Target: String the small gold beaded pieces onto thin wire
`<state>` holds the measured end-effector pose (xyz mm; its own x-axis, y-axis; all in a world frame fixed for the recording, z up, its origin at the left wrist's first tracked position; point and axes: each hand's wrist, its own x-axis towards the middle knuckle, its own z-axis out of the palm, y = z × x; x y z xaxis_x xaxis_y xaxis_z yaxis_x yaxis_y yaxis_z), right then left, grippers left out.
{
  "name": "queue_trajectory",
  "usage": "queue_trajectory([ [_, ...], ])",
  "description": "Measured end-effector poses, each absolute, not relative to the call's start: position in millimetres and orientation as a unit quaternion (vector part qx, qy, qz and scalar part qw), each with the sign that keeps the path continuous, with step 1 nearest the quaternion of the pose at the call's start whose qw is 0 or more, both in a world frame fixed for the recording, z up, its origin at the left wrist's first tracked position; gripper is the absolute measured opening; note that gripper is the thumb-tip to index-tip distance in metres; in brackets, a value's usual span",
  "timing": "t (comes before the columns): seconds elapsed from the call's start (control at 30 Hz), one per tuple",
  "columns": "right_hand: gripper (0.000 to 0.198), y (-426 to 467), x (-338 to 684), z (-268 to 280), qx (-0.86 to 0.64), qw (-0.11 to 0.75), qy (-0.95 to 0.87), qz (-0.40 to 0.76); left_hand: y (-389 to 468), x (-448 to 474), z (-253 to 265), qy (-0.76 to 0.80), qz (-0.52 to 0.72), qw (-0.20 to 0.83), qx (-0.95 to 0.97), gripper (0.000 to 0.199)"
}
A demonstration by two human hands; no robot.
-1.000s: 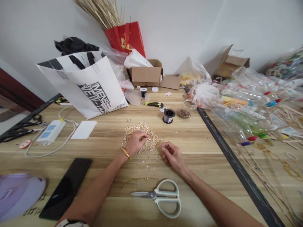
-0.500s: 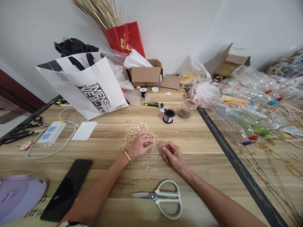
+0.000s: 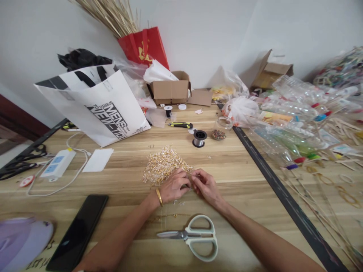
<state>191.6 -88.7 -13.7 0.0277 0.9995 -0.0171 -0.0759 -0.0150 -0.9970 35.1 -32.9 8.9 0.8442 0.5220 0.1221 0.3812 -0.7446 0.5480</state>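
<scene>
At the near right edge of a pile of gold and clear beads (image 3: 163, 164), my left hand (image 3: 176, 185) has its fingers curled in, a bangle at the wrist. My right hand (image 3: 205, 185) almost touches it, thumb and forefinger pinched together. Whatever lies between the fingertips is too small to make out. Under and just below the hands are small clear pieces (image 3: 179, 203). A gold chain (image 3: 172, 215) stretches across the wood nearer to me. Below it lie white-handled scissors (image 3: 193, 234), blades pointing left.
Behind the beads stand a wire spool (image 3: 199, 139), a jar of small beads (image 3: 219, 130) and a utility knife (image 3: 180, 124). To the left are a phone (image 3: 78, 230), a power strip (image 3: 58, 165) and a white bag (image 3: 113, 109). Plastic bottles (image 3: 283, 147) crowd the right.
My left hand has moved right and toward me, off the bead pile, to meet my right hand. The small chain that lay below the hands is now covered. The view has shifted slightly.
</scene>
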Motion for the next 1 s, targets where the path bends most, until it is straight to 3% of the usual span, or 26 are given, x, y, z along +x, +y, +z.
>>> queue_trajectory([
  [1.0,0.025,-88.7,191.4,-15.0,-0.475,0.526,-0.472,0.524,-32.6,32.7,12.2,0.248,0.137,0.280,0.917,0.013],
])
